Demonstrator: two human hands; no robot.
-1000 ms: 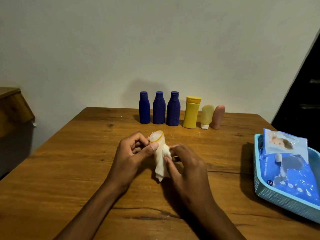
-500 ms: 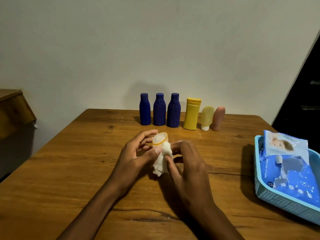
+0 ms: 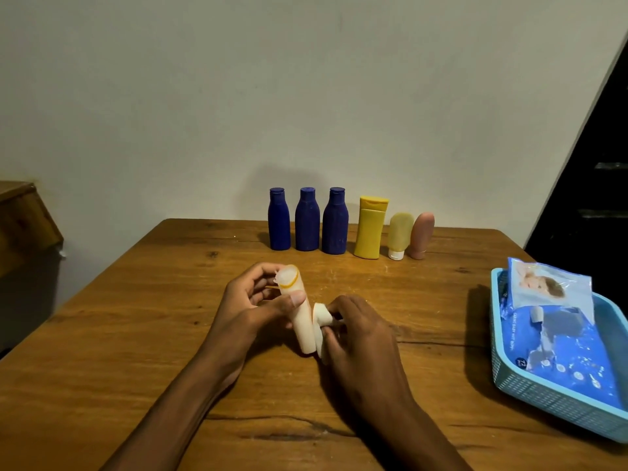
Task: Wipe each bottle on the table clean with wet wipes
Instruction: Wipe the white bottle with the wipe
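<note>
Between left fingers (image 3: pixel 258 283): pale bottle (image 3: pixel 300 321).

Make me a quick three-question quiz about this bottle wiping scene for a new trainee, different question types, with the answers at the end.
1. True or false: the left hand holds the pale bottle while the right hand presses a white wet wipe against it.
2. How many dark blue bottles stand in the row at the far edge of the table?
   A. two  B. three  C. four
3. Fill in: the blue wipes pack lies in a light blue ______ on the right side of the table.

Key
1. True
2. B
3. basket
</note>
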